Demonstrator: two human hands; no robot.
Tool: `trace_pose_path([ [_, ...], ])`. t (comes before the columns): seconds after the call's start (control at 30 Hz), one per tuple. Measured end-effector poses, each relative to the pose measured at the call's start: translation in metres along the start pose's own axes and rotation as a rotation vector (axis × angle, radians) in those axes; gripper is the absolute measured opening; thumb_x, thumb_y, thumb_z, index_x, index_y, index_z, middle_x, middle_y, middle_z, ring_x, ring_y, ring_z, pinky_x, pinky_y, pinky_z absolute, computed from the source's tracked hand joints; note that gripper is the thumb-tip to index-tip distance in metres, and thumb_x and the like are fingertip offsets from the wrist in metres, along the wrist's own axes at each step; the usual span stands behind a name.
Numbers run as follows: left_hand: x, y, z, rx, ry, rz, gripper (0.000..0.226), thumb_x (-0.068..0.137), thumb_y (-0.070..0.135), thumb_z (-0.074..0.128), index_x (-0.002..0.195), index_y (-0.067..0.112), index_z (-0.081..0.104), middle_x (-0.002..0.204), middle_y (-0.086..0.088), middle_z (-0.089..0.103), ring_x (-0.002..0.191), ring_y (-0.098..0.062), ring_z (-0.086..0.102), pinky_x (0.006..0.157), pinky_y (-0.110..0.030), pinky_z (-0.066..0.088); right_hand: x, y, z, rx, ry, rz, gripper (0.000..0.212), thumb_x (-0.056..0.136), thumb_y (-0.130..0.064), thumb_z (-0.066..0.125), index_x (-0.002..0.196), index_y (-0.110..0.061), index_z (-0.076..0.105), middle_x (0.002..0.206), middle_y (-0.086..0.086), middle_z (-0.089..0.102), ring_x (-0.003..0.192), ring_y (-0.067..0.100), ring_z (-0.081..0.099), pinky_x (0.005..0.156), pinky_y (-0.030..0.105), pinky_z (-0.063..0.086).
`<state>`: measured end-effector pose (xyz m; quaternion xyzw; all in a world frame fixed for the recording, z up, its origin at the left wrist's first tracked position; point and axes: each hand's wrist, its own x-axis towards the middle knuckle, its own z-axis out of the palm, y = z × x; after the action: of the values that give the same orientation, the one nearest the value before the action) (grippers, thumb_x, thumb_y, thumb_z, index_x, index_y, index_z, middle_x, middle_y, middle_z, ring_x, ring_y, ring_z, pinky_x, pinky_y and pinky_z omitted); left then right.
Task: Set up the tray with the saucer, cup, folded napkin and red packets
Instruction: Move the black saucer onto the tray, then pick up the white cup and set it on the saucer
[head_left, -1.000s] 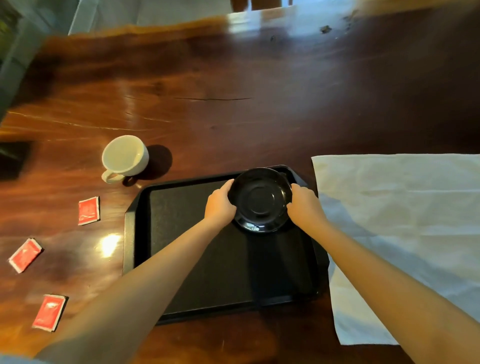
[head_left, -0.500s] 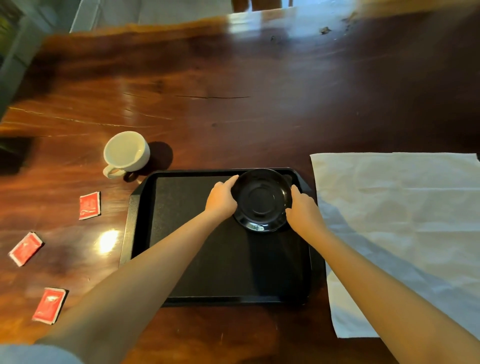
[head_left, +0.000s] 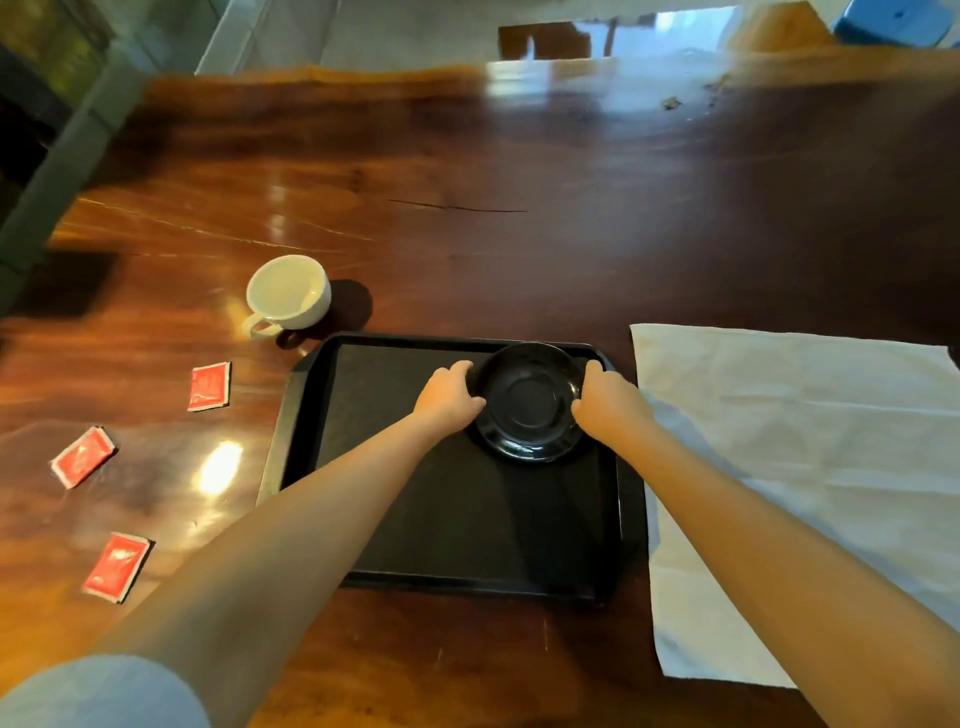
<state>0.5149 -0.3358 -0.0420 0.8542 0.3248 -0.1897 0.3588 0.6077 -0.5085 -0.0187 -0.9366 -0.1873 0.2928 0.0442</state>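
Dark, glossy wood fills your head view: a broad wooden table (head_left: 519, 234) with glare patches and a thin crack running across the grain, and a pale floor beyond its far edge. On it, close to you, lies the black tray (head_left: 301, 415), and in its far right corner sits the black saucer (head_left: 527, 402), which you hold from both sides: your left hand (head_left: 449, 397) is curled against its left rim and your right hand (head_left: 605, 400) against its right rim, fingers closed onto the edge. Gripping it on both sides likely lets you centre it squarely in that corner and leaves the rest of the tray floor bare for what follows. The saucer is round, shiny and shallow, with a raised ring in the middle for a cup's foot. The white cup (head_left: 288, 293) stands upright on the table just beyond the tray's far left corner, handle toward you, empty as far as you can see. Three red packets (head_left: 209, 387) lie flat on the wood to the tray's left, well apart from each other. The white napkin (head_left: 805, 441) lies spread open and creased on the right, its edge just beside the tray; it is not yet folded.
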Motion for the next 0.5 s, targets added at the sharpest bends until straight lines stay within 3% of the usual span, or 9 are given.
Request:
trace_pose_path([
  [0.17,-0.009,-0.018,-0.041,0.093,-0.088,-0.005,0.049,0.092,0.025,0.052,0.138,0.015,0.038,0.125,-0.010,0.057,0.080,-0.025,0.063,0.076,-0.037,0.055,0.011,-0.026,-0.020,-0.043,-0.091,-0.187,0.055,0.092,-0.021,0.054,0.140,-0.006,0.032,0.127,0.019,0.051,0.105,0.033,0.057,0.082,0.040,0.049],
  [0.3,-0.013,-0.046,-0.082,0.138,-0.151,-0.064,0.040,0.093,0.027,0.051,0.131,0.016,0.048,0.126,-0.007,0.055,0.095,-0.024,0.063,0.077,-0.036,0.058,0.021,-0.061,-0.032,-0.045,-0.177,-0.281,0.059,0.091,-0.024,0.057,0.141,-0.007,0.032,0.137,0.019,0.045,0.122,0.033,0.048,0.097,0.040,0.043],
  [0.5,-0.016,-0.099,-0.144,0.035,-0.142,-0.097,0.036,0.087,0.023,0.061,0.122,0.014,0.056,0.105,-0.005,0.060,0.087,-0.018,0.061,0.071,-0.030,0.055,0.036,-0.123,-0.035,-0.018,-0.224,-0.358,0.063,0.089,-0.027,0.061,0.141,-0.006,0.032,0.142,0.017,0.042,0.128,0.032,0.044,0.104,0.042,0.039],
])
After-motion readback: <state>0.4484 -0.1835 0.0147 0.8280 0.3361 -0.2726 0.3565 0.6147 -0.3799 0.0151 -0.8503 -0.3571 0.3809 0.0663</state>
